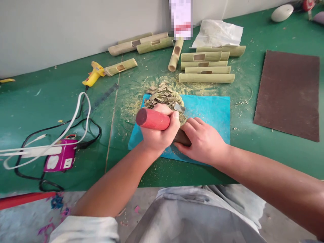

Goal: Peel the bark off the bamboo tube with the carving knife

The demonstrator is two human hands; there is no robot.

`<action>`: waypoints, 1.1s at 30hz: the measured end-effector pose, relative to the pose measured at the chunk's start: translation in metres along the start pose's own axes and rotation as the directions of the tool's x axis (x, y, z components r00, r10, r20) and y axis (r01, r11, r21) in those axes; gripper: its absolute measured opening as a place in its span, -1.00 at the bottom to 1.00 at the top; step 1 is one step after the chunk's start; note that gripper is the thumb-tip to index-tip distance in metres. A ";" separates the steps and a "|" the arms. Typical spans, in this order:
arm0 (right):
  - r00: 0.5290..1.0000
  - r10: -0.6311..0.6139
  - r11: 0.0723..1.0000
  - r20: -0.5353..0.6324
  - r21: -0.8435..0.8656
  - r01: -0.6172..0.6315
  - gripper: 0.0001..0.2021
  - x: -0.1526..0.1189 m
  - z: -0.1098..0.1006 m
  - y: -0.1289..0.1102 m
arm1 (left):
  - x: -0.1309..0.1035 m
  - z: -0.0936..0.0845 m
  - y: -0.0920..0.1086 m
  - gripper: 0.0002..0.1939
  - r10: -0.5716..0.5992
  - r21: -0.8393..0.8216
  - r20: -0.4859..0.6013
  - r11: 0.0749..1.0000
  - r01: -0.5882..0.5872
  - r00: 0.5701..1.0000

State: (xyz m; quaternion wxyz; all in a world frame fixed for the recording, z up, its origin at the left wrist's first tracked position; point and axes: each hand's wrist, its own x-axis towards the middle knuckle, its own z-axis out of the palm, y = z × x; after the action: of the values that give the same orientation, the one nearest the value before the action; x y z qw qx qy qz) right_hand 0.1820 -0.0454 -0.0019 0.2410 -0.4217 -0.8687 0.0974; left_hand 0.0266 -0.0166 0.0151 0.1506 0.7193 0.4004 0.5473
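Left hand (160,133): red-handled cutter (153,118), clenched; right hand (204,140), adjacent: brown piece (184,138), perhaps bamboo, clasped; rolling may cause cuts.

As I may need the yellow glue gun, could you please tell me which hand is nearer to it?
The left hand, gripping a red handle, is nearer, below and right of the yellow glue gun in the picture; the right hand lies farther right.

wall (76,27): plain, pale grey, behind the surface (245,135) | surface: green, spanning the view, thin pale seam (111,125) left of centre | floor (20,224): grey, with pink and blue scraps (57,201) at lower left | light: bright, fairly even
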 end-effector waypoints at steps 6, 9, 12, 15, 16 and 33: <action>0.998 0.050 0.998 0.024 0.041 -0.051 -0.80 0.002 -0.001 0.001 | -0.001 0.001 -0.003 -0.73 -0.116 -0.066 -0.113 0.992 0.109 0.987; 0.997 0.065 0.997 0.041 0.041 -0.066 -0.80 0.002 -0.002 0.001 | 0.001 0.003 -0.004 -0.74 -0.154 -0.148 -0.217 0.981 0.123 0.964; 0.998 0.051 0.998 0.034 0.027 -0.052 -0.81 0.001 -0.002 0.001 | 0.003 0.005 -0.002 -0.78 -0.176 -0.204 -0.232 0.970 0.129 0.957; 0.999 0.035 0.999 0.010 0.010 -0.035 -0.81 0.000 -0.001 0.000 | 0.002 0.004 -0.001 -0.76 -0.176 -0.170 -0.159 0.974 0.149 0.972; 1.000 0.030 1.000 0.001 0.007 -0.030 -0.81 0.000 -0.001 0.000 | 0.001 0.003 -0.001 -0.76 -0.159 -0.150 -0.139 0.979 0.138 0.977; 0.993 0.113 0.989 0.046 0.089 -0.117 -0.81 0.006 -0.001 0.003 | 0.000 0.008 -0.001 -0.74 -0.146 -0.166 -0.159 0.979 0.119 0.976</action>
State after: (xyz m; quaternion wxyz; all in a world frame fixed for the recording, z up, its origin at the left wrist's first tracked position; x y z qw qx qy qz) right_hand 0.1812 -0.0388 0.0003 0.2364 -0.4574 -0.8423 0.1593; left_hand 0.0334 -0.0140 0.0118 0.2080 0.6276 0.4150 0.6250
